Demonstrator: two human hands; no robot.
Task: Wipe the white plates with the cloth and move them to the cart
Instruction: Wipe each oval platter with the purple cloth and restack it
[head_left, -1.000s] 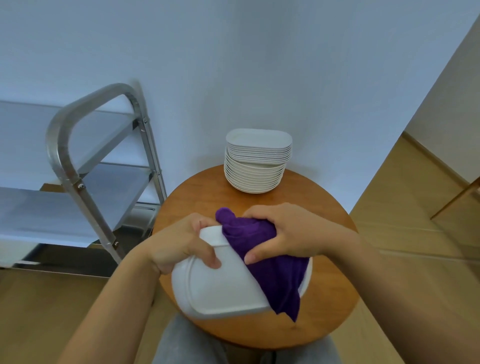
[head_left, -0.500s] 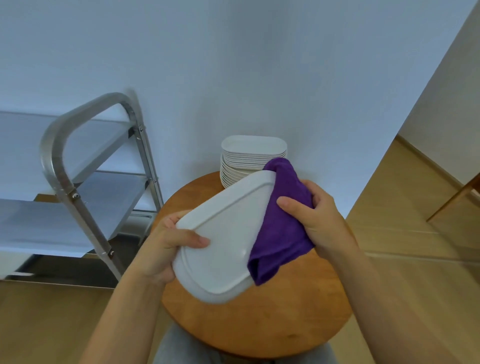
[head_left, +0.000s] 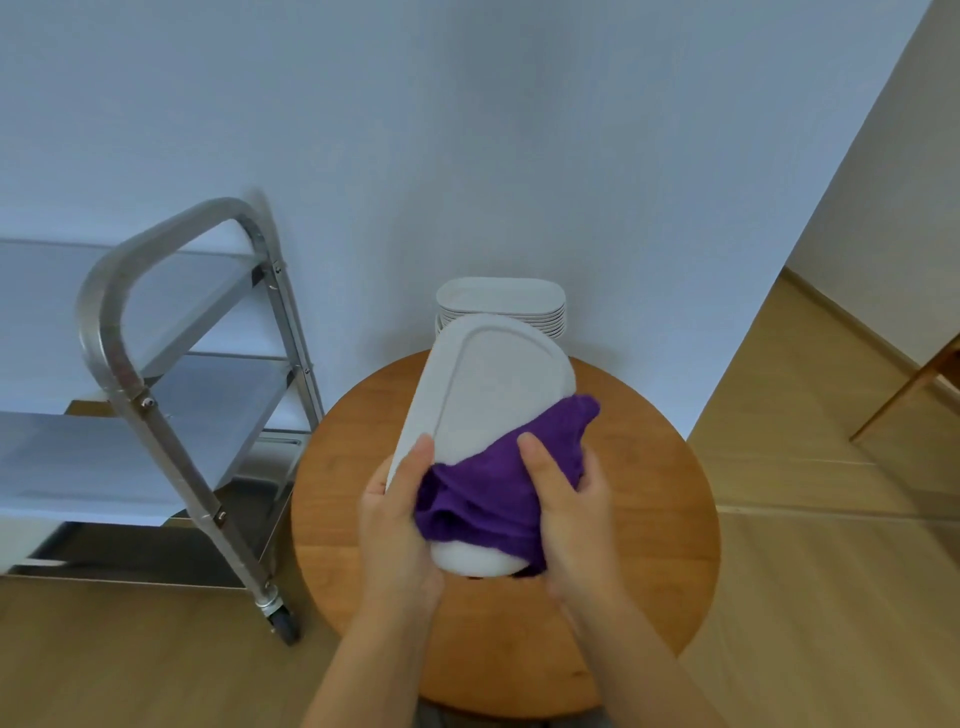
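- My left hand (head_left: 397, 512) grips the near left edge of the white oblong plate (head_left: 491, 410), thumb laid up along its rim, fingers hidden behind it.
- My right hand (head_left: 563, 506) holds the purple terry cloth (head_left: 498, 486) against the plate's near end, thumb on top, fingers wrapped round the far side with the cloth bunched between both hands.
- The plate is lifted above the round wooden surface (head_left: 644, 525), tilted with its underside towards me and its far end pointing up and away.
- I judge the plate stiff, smooth and breakable, probably slippery where bare; the rim is the safest hold, with fingers spread underneath. The cloth is soft and limp, so it adds grip where it covers.
- Both forearms reach forward and converge, wrists close together.
- Beyond, a stack of white oblong plates (head_left: 501, 304) stands at the surface's far edge by the wall.
- To the left stands the steel three-shelf cart (head_left: 171, 374) on castors, where I judge this plate goes once wiped.
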